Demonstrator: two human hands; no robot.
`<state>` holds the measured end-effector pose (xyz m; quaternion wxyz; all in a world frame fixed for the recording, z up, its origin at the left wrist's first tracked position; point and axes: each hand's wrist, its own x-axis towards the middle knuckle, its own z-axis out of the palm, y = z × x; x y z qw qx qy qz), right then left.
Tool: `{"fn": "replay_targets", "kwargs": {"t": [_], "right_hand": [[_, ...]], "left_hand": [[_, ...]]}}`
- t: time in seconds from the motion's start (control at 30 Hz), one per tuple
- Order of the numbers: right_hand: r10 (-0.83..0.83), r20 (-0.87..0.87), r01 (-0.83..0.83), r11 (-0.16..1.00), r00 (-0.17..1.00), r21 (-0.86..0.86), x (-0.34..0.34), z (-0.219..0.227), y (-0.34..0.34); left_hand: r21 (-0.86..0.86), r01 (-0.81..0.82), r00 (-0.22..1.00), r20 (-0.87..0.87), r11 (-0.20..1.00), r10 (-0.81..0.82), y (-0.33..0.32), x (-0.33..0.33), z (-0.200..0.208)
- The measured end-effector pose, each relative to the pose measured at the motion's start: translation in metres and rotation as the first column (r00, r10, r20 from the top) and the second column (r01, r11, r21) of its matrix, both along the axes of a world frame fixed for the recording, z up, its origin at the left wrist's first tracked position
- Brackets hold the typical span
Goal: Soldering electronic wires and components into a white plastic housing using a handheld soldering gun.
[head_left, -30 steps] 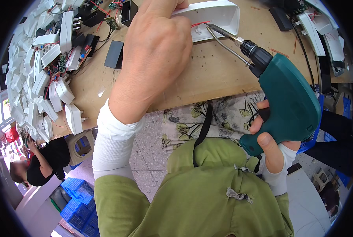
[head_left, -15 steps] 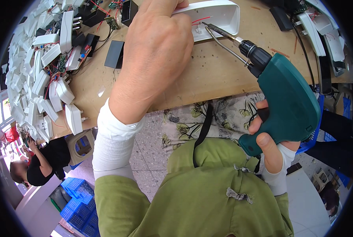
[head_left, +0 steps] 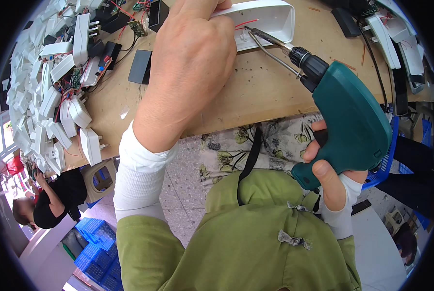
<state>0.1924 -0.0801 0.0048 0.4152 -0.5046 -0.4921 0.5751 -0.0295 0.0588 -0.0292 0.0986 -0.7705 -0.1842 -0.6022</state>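
My left hand (head_left: 192, 72) is closed on the near left side of a white plastic housing (head_left: 286, 19); its fingertips are mostly hidden behind the hand. Two thin red wires (head_left: 247, 23) stick up inside the housing. In my right hand (head_left: 331, 182) is a dark green pistol-shaped soldering gun (head_left: 355, 116), fingers around its grip and trigger. Its dark tip and a thin bent metal feed tube (head_left: 277, 57) meet at the housing's near wall, beside the red wires. Whether the tip touches a wire I cannot tell.
A heap of white plug housings (head_left: 47, 102) fills the table's left side. A black rectangular piece (head_left: 140, 67) lies left of my forearm. More white housings (head_left: 384, 41) and a black cable are at the right. Blue crates (head_left: 98, 250) and a seated person (head_left: 52, 199) are lower left.
The soldering gun and my right hand have shifted slightly left, bringing the tip a little closer to the red wires. My left hand and the housing are almost still.
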Motion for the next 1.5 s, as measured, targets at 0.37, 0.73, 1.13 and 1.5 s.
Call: {"fn": "replay_targets", "kwargs": {"t": [0.37, 0.73, 1.13, 1.5], "right_hand": [[-0.04, 0.009, 0.04, 0.999, 0.999, -0.013, 0.001, -0.001, -0.002], [-0.016, 0.033, 0.016, 1.0, 0.999, -0.005, 0.002, -0.002, -0.002], [-0.06, -0.02, 0.06, 0.998, 0.998, 0.023, 0.0, -0.001, -0.004], [-0.027, -0.036, 0.027, 1.0, 0.999, -0.01, -0.001, 0.001, -0.003]], "left_hand": [[0.013, 0.001, 1.0, -0.018, 1.0, -0.001, 0.001, 0.0, 0.0], [-0.315, -0.561, 0.734, -0.618, 0.766, 0.283, -0.029, 0.005, 0.036], [0.01, -0.009, 0.999, -0.034, 1.0, 0.01, 0.0, 0.0, 0.0], [-0.029, -0.029, 0.999, -0.03, 0.999, 0.028, -0.003, -0.003, -0.002]]}}
